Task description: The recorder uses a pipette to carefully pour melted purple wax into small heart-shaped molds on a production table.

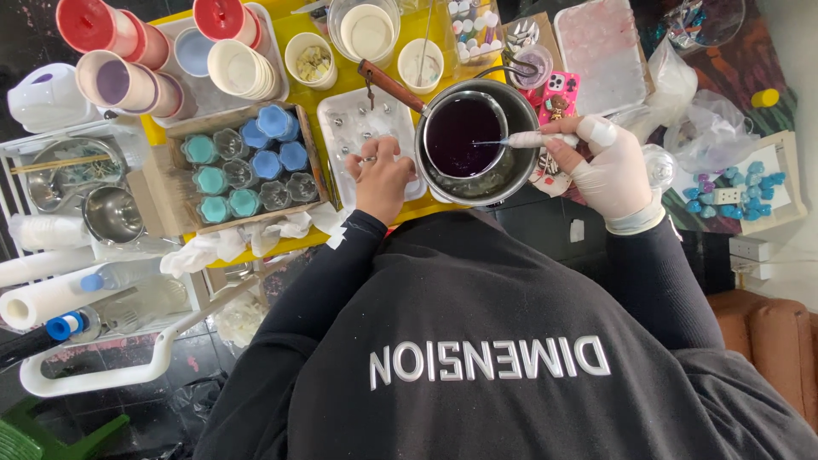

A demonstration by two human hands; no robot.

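From my remote seat, I see the right hand (615,166), gloved in white, closed around a thin white-handled stirring tool (530,139) whose tip dips into dark purple liquid in a small metal cup (464,136) nested inside a larger round steel pot (511,166), upper centre of the frame. The left hand (381,179), bare, is curled shut at the pot's left rim, over a white plastic mould tray (354,128); I cannot tell what it grips, if anything.

My worry is a spill: the inner cup looks loose in the pot, so a hard stir could tip purple liquid onto the yellow desk (294,30) or the wooden tray of blue and teal moulds (247,162) just beside it. If the pot is hot, the bare hand is at risk.

The pot's base and the near desk edge hide behind the person's black sweater (477,341). The stirrer's tip is too thin to make out.
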